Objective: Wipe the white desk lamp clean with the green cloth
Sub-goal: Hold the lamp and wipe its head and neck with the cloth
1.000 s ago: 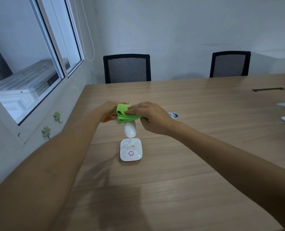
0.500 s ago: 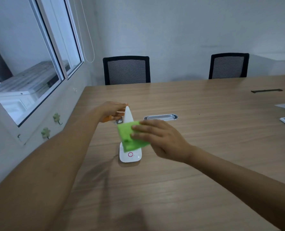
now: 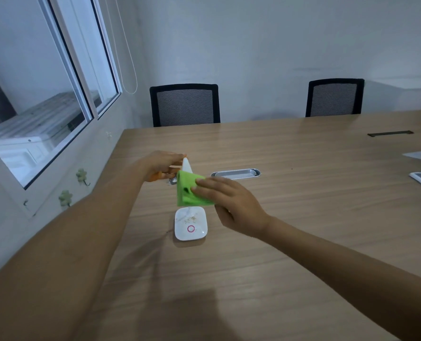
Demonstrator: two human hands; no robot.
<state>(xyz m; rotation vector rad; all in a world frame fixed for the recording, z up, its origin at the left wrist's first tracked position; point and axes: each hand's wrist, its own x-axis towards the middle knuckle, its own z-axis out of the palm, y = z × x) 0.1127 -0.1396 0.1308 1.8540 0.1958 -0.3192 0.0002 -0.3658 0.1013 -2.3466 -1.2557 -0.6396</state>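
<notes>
One white lamp [image 3: 191, 226] is stood at bench [image 3: 303, 217] centre, crumbs on its base. Its tip is pinched by left hand [image 3: 161, 166]. One green cloth [image 3: 188, 193] is pressed on the stem by flat right-hand fingers [image 3: 209, 187]. Two chairs [image 3: 184, 104] at 12 o'clock.

So the white desk lamp [image 3: 191, 226] sits on the wood table, left of centre. It's got a rounded square base with a small red ring on top and some brownish crumbs or dust scattered just behind the ring. The head is folded upright, with a pointed white tip poking out at the top. The green cloth [image 3: 189, 193] is bright lime, folded and wrapped against the lamp's upper part, covering most of it.
</notes>
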